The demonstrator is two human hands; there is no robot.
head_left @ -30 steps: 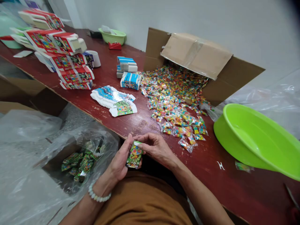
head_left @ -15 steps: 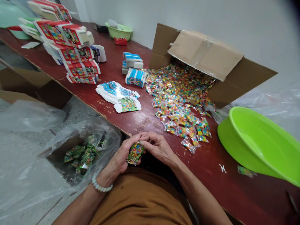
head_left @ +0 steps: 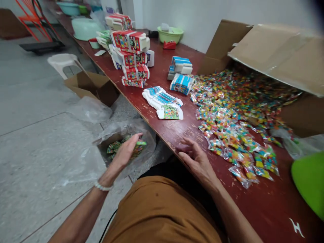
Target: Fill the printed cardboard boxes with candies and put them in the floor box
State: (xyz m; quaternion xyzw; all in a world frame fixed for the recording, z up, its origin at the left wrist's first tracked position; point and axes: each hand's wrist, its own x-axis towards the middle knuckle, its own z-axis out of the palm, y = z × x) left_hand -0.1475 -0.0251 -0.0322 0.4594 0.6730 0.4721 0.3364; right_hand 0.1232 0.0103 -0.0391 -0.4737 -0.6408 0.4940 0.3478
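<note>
Left hand (head_left: 126, 151): held over a plastic-lined carton (head_left: 109, 139), fingers loosely curled at green printed packets (head_left: 121, 147); whether a packet is pinched cannot be told. Packets are lying inside the carton, below the edge of the desk (head_left: 275, 209). Right hand (head_left: 196, 162): spread open, nothing held, positioned over the desk, near loose candy sachets (head_left: 235, 136). Printed card box blanks (head_left: 164, 103) are laid farther along.
</note>
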